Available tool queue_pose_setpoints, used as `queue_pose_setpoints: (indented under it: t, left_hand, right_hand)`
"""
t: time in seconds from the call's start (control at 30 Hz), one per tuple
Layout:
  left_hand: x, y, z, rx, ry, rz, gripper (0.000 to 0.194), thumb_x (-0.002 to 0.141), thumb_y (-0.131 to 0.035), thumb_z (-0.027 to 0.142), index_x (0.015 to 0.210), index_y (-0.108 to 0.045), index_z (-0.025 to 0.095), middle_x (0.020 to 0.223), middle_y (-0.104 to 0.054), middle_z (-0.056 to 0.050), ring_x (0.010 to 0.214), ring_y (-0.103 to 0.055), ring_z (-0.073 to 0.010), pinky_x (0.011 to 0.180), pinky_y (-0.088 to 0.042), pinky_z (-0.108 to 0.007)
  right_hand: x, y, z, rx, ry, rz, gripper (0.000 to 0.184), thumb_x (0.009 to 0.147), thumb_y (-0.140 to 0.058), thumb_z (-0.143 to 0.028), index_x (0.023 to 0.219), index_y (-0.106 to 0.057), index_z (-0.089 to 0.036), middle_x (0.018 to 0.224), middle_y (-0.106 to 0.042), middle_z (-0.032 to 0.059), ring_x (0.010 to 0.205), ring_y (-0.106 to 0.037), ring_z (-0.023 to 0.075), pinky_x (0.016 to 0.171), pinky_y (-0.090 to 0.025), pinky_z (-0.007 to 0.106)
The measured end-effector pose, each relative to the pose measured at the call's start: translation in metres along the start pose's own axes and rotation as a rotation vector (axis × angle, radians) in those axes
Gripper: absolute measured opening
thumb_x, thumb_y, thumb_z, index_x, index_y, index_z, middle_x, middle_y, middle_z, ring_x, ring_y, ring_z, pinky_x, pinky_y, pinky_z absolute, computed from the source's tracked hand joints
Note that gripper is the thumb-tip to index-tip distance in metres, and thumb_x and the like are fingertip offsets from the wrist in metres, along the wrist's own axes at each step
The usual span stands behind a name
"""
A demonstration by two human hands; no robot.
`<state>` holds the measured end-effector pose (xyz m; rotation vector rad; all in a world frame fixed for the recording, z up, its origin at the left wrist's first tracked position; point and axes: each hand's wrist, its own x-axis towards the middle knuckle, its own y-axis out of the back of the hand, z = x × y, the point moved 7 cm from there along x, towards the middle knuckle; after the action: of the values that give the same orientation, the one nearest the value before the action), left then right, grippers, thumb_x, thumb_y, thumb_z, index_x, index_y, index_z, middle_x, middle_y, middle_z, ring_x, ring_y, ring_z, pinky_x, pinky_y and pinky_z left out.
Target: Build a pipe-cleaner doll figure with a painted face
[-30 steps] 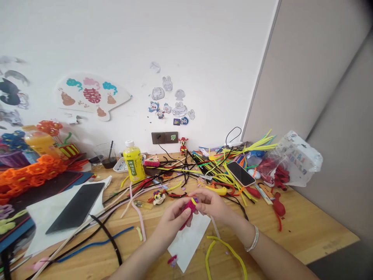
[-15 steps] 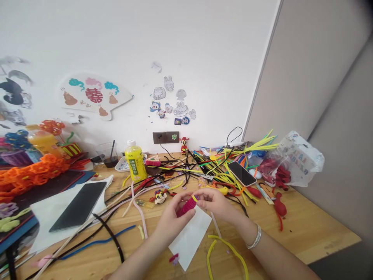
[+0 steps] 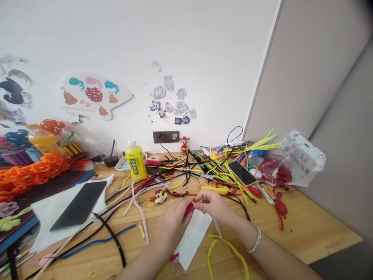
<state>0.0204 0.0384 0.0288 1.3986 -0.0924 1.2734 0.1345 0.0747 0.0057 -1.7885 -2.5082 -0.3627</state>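
Wooden table (image 3: 320, 221), set against a white wall (image 3: 204, 58), lay strewn with loose pipe cleaners (image 3: 212, 167). Left hand (image 3: 174, 219) and right hand (image 3: 214, 204), a silver bangle (image 3: 255, 241) on the wrist, met above a white paper sheet (image 3: 194, 239) near the table's front edge. Both grips were closed, clamped from either side on a small magenta fuzzy roll (image 3: 189, 210) with a yellow tip. It was held up between the hands, apparently so that both could work at its end. Nearby lay a painted clay figurine (image 3: 161, 195) and a yellow pipe cleaner (image 3: 230, 247). Against the frame half a second earlier, less of the roll showed, and the hands sat closer together.
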Motion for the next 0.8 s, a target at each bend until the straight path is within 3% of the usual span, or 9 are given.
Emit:
queue_pose_setpoints:
  t: [0.1, 0.2, 0.33, 0.43, 0.57, 0.8]
  left_hand:
    - [-0.001, 0.001, 0.001, 0.031, 0.005, 0.01, 0.015, 0.079, -0.049, 0.022, 0.092, -0.053, 0.018, 0.079, -0.067, -0.007, 0.07, -0.062, -0.0175, 0.059, -0.049, -0.027]
    - [-0.001, -0.002, -0.006, -0.022, 0.104, -0.045, 0.016, 0.078, -0.05, 0.025, 0.093, -0.053, 0.019, 0.081, -0.066, -0.005, 0.071, -0.062, -0.0177, 0.06, -0.049, -0.028]
    - [-0.002, -0.01, -0.02, -0.111, 0.305, -0.143, 0.019, 0.077, -0.051, 0.027, 0.095, -0.054, 0.021, 0.086, -0.066, -0.005, 0.076, -0.061, -0.0197, 0.065, -0.048, -0.032]
    - [-0.003, -0.014, -0.026, -0.139, 0.378, -0.172, 0.021, 0.076, -0.05, 0.028, 0.096, -0.055, 0.021, 0.088, -0.066, -0.006, 0.077, -0.061, -0.021, 0.067, -0.047, -0.034]
    - [-0.003, -0.016, -0.027, -0.174, 0.398, -0.181, 0.022, 0.075, -0.051, 0.027, 0.097, -0.055, 0.022, 0.091, -0.066, -0.005, 0.081, -0.06, -0.0209, 0.071, -0.047, -0.034]
    - [-0.001, -0.011, -0.024, -0.209, 0.39, -0.139, 0.02, 0.076, -0.05, 0.023, 0.095, -0.055, 0.022, 0.092, -0.066, -0.005, 0.082, -0.06, -0.0204, 0.071, -0.046, -0.033]
  right_hand:
    - [0.0, -0.004, 0.001, 0.002, -0.015, 0.011, 0.025, 0.067, -0.064, -0.038, 0.067, -0.054, -0.015, 0.053, -0.046, -0.0052, 0.048, -0.041, 0.0075, 0.045, -0.03, 0.02]
    - [0.0, -0.005, -0.001, -0.014, -0.035, 0.018, 0.024, 0.067, -0.064, -0.037, 0.068, -0.057, -0.014, 0.053, -0.046, -0.0047, 0.048, -0.04, 0.0078, 0.045, -0.03, 0.021]
    - [-0.002, 0.001, -0.009, -0.144, 0.004, 0.072, 0.023, 0.072, -0.06, -0.035, 0.085, -0.063, -0.016, 0.058, -0.049, -0.0027, 0.053, -0.043, 0.01, 0.048, -0.032, 0.022]
    - [-0.004, 0.005, -0.016, -0.239, 0.073, 0.119, 0.023, 0.075, -0.057, -0.031, 0.094, -0.063, -0.02, 0.064, -0.053, -0.0011, 0.058, -0.046, 0.0116, 0.05, -0.034, 0.022]
    - [-0.005, 0.003, -0.022, -0.298, 0.166, 0.11, 0.015, 0.077, -0.054, -0.027, 0.085, -0.064, -0.02, 0.073, -0.061, 0.0018, 0.066, -0.053, 0.0147, 0.059, -0.039, 0.025]
    - [-0.009, -0.001, -0.023, -0.472, 0.23, 0.175, 0.013, 0.076, -0.054, -0.026, 0.083, -0.063, -0.019, 0.067, -0.061, 0.0013, 0.058, -0.051, 0.0134, 0.055, -0.038, 0.024]
